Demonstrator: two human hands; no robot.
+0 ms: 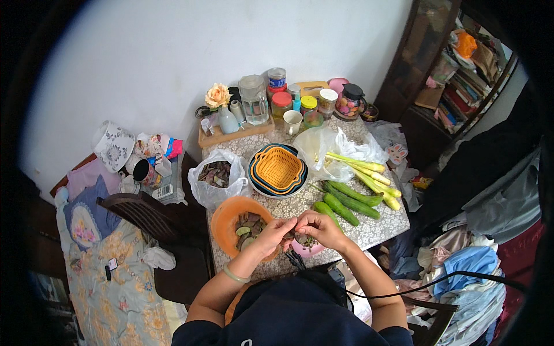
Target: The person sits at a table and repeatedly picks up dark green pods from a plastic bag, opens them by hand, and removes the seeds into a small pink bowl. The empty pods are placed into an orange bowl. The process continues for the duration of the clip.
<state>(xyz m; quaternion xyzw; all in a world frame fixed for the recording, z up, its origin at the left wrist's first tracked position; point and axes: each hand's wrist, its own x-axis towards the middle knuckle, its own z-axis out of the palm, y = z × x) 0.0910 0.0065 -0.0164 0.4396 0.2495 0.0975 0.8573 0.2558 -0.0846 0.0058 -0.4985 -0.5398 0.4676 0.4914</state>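
Over the table's near edge, my left hand (273, 235) holds a dark purplish bean pod (288, 235), partly hidden by my fingers. My right hand (319, 229) meets it from the other side, thumb and forefinger pinched at the pod's end. Below my right hand is a pink bowl (310, 251) with small dark trimmings in it, mostly covered. An orange plastic basin (221, 219) stands by my left hand, with flat purple and green bean pods (251, 228) inside. Behind the basin, an open white plastic bag (197, 188) contains more purplish pods (215, 174).
Nested yellow and blue colanders (277, 168) sit mid-table. Right of them lie several green cucumber-like vegetables (352, 199) and pale green stalks (376, 177) partly in a bag. A wooden tray (236, 135), water pitcher (254, 101), mug (293, 122) and jars line the back. A chair (143, 216) stands left.
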